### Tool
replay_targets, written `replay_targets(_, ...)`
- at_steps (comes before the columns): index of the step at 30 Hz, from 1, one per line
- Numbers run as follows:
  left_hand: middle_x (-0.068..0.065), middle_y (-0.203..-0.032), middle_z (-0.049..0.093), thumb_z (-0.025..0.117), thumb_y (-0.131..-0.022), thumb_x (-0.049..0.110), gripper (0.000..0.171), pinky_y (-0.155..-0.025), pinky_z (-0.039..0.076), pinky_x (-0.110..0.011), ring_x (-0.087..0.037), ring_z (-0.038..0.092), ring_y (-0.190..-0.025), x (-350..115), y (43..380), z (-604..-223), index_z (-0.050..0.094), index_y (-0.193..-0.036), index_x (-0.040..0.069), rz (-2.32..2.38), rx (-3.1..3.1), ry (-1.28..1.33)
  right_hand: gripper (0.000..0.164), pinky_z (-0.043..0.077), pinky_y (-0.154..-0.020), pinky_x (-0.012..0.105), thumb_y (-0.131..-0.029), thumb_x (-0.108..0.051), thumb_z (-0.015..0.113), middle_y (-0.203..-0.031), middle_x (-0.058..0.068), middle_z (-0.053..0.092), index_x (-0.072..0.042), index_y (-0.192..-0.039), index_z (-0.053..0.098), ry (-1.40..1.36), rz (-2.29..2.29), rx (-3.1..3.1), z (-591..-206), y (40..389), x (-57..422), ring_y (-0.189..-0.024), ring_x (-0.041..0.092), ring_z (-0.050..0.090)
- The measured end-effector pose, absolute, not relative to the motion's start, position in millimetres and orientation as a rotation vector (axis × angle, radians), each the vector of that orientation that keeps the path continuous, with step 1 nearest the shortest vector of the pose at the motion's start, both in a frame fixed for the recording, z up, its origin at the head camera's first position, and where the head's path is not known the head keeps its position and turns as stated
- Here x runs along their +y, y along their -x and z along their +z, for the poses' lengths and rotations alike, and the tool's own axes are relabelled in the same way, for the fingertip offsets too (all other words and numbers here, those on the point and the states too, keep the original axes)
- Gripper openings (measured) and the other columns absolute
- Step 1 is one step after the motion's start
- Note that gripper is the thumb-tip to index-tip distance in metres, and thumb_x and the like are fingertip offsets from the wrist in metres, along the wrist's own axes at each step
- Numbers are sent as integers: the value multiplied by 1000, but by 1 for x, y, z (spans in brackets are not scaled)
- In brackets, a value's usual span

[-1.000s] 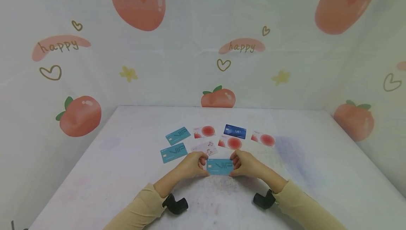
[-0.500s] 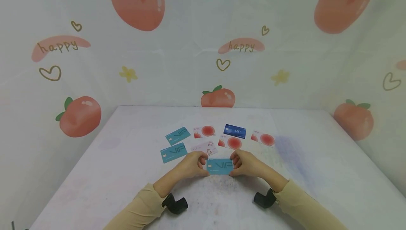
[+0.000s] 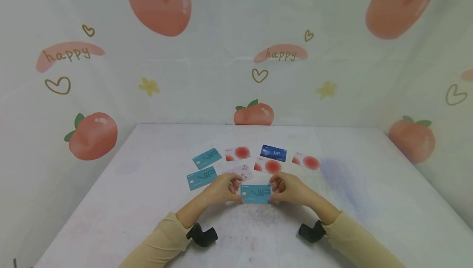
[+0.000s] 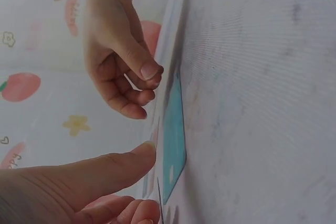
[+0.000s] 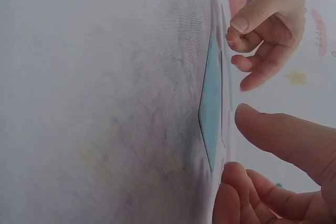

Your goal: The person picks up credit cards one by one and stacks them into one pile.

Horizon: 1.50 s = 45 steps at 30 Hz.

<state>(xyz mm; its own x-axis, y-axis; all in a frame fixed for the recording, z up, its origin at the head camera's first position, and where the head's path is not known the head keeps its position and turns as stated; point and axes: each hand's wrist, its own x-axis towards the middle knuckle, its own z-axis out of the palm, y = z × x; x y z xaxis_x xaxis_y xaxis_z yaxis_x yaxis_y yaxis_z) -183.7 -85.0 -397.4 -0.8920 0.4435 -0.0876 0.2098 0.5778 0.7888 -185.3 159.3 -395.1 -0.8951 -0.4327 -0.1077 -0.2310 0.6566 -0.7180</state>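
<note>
A teal VIP card (image 3: pixel 256 194) lies flat on the table between the two hands in the head view. My left hand (image 3: pixel 223 188) hovers at its left end, thumb and fingers parted, holding nothing. At the right end, my right hand (image 3: pixel 290 188) is likewise spread and holds nothing. Both wrist views show the teal card (image 4: pixel 175 135) on the tabletop, with thumbs and fingertips lifted off it. Just behind the left fingers lies a pale pink card (image 3: pixel 244 171), partly hidden by that hand.
Behind the hands lie two more teal cards, one at the back (image 3: pixel 207 158) and one nearer (image 3: pixel 201 178). Red-and-white cards lie at back left (image 3: pixel 238 153), middle (image 3: pixel 271 166) and right (image 3: pixel 306 161). A dark blue VIP card (image 3: pixel 273 153) touches the middle one.
Both hands have let go of the teal card's ends and drawn slightly up and apart. The card stays in the same place on the table.
</note>
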Motion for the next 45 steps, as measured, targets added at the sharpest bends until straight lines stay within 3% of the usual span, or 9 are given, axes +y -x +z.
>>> replay_targets(11, -13, -91, 58, 77, -74, 10, 51, -57, 44, -15, -11, 51, -69, -79, 189, -392, 57, -120, -2, 1268, 2488, -567, 37, 52, -72, 25, -78, -18, 74, -89, 6, 60, -1, -105, 57, 568, -1075, 2665, -393, 189, 167, -77, 13, 55)
replay_targets(20, -11, -96, 61, 75, -77, 15, 48, -64, 48, -16, -12, 53, -74, -65, 197, -388, 58, -120, 1, 1204, 2500, -658, 31, 48, -69, 19, -82, -22, 70, -87, 4, 60, -2, -102, 60, 573, -1094, 2706, -393, 190, 179, -78, 14, 56)
replay_targets(26, -5, -98, 62, 70, -82, 28, 44, -70, 51, -21, -13, 56, -81, -53, 204, -388, 59, -120, 8, 1171, 2531, -606, 31, 49, -69, 21, -83, -24, 69, -87, 5, 61, -2, -102, 61, 499, -1102, 2737, -395, 193, 191, -79, 15, 58)
replay_targets(32, -5, -99, 62, 68, -84, 27, 42, -74, 53, -23, -14, 57, -83, -42, 212, -387, 59, -120, 8, 1198, 2534, -616, 33, 49, -70, 21, -84, -22, 69, -87, 6, 62, 1, -105, 60, 430, -1127, 2770, -394, 198, 208, -80, 16, 59)
replay_targets(39, -7, -101, 63, 68, -85, 25, 41, -72, 51, -21, -15, 55, -86, -28, 225, -383, 59, -121, 7, 1198, 2547, -658, 35, 52, -77, 32, -84, -21, 68, -89, 10, 61, 4, -107, 58, 303, -1131, 2791, -395, 206, 231, -84, 20, 61)
replay_targets(45, -8, -110, 61, 67, -85, 28, 43, -76, 52, -26, -18, 56, -92, -14, 235, -379, 58, -123, 9, 1204, 2522, -602, 41, 52, -78, 35, -86, -24, 66, -96, 17, 62, 6, -112, 55, 213, -1079, 2836, -395, 210, 247, -90, 27, 61)
